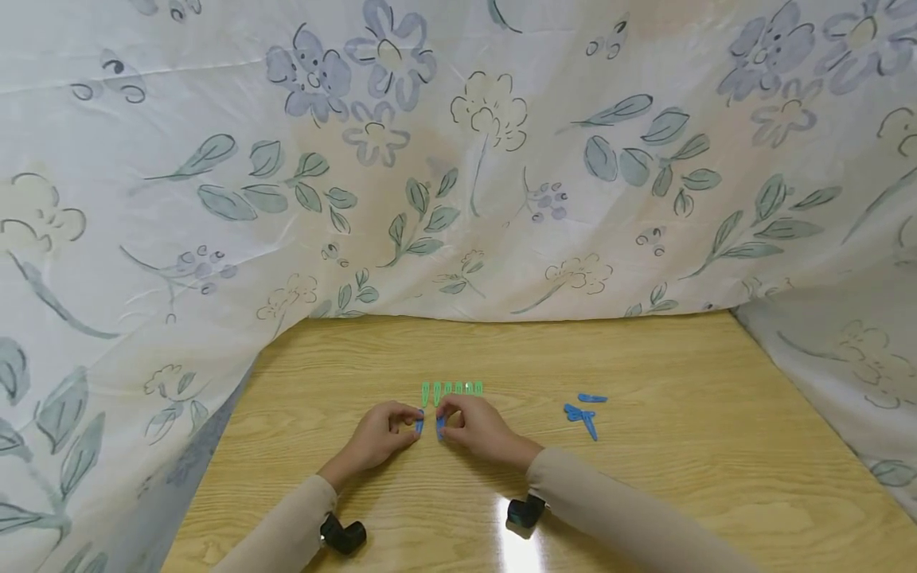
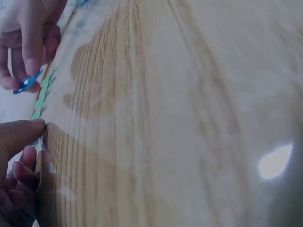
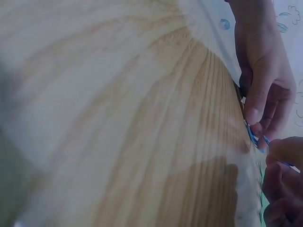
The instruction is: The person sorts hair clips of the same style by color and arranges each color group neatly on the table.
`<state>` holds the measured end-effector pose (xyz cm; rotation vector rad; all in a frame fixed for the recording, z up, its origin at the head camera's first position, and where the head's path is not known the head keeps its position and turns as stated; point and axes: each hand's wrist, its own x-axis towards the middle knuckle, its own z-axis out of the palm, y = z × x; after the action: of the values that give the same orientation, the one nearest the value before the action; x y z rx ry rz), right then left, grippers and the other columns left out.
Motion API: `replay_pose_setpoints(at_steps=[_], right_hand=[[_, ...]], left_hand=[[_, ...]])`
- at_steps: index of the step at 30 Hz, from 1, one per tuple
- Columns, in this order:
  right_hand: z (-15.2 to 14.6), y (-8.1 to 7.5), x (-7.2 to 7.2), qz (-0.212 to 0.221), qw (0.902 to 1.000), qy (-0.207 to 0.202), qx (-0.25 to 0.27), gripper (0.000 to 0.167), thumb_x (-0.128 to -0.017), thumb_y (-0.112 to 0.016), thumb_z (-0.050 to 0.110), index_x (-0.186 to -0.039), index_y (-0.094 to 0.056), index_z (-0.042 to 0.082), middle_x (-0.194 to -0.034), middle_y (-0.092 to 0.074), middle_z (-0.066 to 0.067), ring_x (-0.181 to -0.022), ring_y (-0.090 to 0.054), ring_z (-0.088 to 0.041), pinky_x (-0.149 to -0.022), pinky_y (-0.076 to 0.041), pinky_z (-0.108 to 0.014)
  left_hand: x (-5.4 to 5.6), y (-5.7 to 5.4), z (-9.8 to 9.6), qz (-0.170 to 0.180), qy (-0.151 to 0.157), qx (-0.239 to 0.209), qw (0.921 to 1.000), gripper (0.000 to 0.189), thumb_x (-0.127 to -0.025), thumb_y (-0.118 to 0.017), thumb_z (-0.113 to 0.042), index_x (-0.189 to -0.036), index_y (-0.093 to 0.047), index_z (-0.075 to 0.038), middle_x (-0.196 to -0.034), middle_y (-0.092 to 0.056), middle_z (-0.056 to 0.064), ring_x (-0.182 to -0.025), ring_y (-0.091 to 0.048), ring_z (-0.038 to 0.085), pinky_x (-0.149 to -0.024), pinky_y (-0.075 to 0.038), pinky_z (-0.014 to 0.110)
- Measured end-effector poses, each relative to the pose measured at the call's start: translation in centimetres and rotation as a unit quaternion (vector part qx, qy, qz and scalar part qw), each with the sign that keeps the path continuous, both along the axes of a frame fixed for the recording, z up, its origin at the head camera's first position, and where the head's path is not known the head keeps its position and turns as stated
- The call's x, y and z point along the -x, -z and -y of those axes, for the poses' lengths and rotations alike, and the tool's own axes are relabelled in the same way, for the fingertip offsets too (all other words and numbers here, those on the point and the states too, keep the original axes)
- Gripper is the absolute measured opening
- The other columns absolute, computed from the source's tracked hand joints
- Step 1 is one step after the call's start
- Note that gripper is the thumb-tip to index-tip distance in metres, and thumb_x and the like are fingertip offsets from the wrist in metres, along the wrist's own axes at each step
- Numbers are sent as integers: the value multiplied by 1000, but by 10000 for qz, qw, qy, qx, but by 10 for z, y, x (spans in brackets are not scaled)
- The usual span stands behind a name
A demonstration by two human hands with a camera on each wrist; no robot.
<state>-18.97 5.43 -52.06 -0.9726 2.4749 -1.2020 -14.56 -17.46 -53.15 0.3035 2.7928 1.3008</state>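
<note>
A pale cloth curtain printed with grey-blue flowers and green leaves [image 1: 487, 159] hangs behind and beside a yellow-brown wood-grain table [image 1: 680, 358]. On it, a neat row of slim light-green clips [image 1: 437, 392] lies just beyond the hands.

The left hand [image 1: 376, 435] has its thumb and fingertips closed at the two ends of a slim blue clip [image 1: 419, 422], with little room between them. The right hand [image 1: 481, 427] pinches a second slim blue clip [image 1: 440, 430] the same way, just beside the first and not touching it. Well off to the right lies a loose group of blue clips [image 1: 589, 424], some overlapping.

The likeliest trouble is a nudge: the right fingers overlap the green row in the head view, so a careless lift could knock clips out of line. Uneven pressure on such narrow ends could make a blue clip twist or slip, and bringing the hands closer might make the pair collide.
</note>
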Motion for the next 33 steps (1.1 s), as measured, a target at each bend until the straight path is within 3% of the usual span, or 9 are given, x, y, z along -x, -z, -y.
replay_pose_setpoints(at_steps=[7, 13, 19, 26, 33], right_hand=[[12, -2, 4, -187, 9998, -7, -85, 18, -94, -71, 10, -112, -68, 12, -113, -73, -4, -62, -52, -1, -58, -45, -19], [18, 0, 5, -611, 9974, -34, -387, 20, -94, -71, 13, -115, -68, 14, -112, -73, -1, -77, -58, -2, -69, -49, -19], [23, 1, 6, -776, 9951, -4, -613, 24, -95, -72, 16, -119, -70, 15, -115, -74, 1, -83, -64, -6, -72, -52, -21], [28, 4, 7, -1124, 9892, 135, -935, 26, -95, -71, 19, -120, -73, 14, -125, -72, -1, -115, -68, -20, -95, -56, -37], [28, 2, 7, -850, 9941, 72, -676, 23, -100, -65, 20, -120, -73, 13, -122, -74, -1, -115, -69, -20, -95, -57, -36]], left_hand=[[4, -1, 1, -43, 89, 8, 10000, 24, -91, -76, -14, -115, -75, -10, -103, -67, 6, -59, -41, 4, -54, -38, 19], [7, -2, 3, -24, 115, 7, 9999, 24, -91, -76, -14, -115, -74, -9, -104, -68, 6, -59, -42, 4, -54, -38, 19], [8, -3, 5, 2, 130, 21, 9999, 25, -91, -76, -14, -115, -74, -9, -104, -67, 6, -60, -42, 4, -54, -37, 19], [11, -4, 8, 56, 131, -11, 9999, 24, -91, -75, -14, -115, -74, -9, -103, -66, 5, -59, -41, 4, -53, -37, 19], [12, -5, 9, 84, 119, 14, 9999, 24, -91, -76, -14, -115, -74, -10, -103, -67, 5, -59, -42, 5, -53, -37, 19]])
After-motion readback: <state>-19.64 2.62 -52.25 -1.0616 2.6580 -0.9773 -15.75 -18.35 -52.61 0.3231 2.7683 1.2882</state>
